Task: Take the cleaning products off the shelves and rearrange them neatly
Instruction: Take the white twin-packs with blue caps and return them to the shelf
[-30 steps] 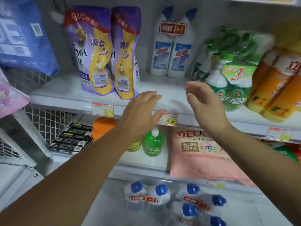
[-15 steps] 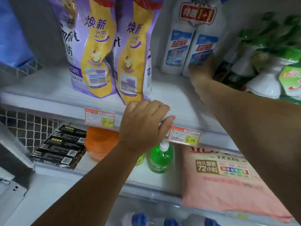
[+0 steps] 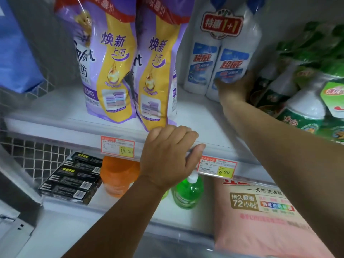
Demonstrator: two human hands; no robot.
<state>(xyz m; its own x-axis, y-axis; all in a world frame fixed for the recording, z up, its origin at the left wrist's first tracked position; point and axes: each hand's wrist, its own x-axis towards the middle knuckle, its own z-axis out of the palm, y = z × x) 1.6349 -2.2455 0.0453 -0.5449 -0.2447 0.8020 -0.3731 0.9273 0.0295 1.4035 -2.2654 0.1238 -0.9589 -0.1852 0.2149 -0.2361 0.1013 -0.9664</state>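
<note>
A twin pack of white cleaner bottles [image 3: 219, 58] with blue labels and a red 1+1 tag stands at the back of the upper shelf [image 3: 201, 116]. My right hand [image 3: 234, 86] reaches in and grips the right bottle of the pack near its base, thumb across the front. My left hand [image 3: 169, 155] rests on the shelf's front edge, fingers curled over the rim and thumb under it. Two purple and yellow softener pouches [image 3: 126, 71] stand upright just left of the bottles.
Green spray bottles in plastic wrap [image 3: 305, 101] crowd the right of the upper shelf. A blue bag [image 3: 16, 53] leans at the left. Below lie black boxes [image 3: 72, 179], an orange bottle [image 3: 117, 175], a green pump bottle [image 3: 188, 192] and a pink detergent bag [image 3: 260, 216].
My right hand has gone from mid-air to the back of the shelf and taken hold of the white twin pack. My left hand has settled on the shelf edge. The view moved closer.
</note>
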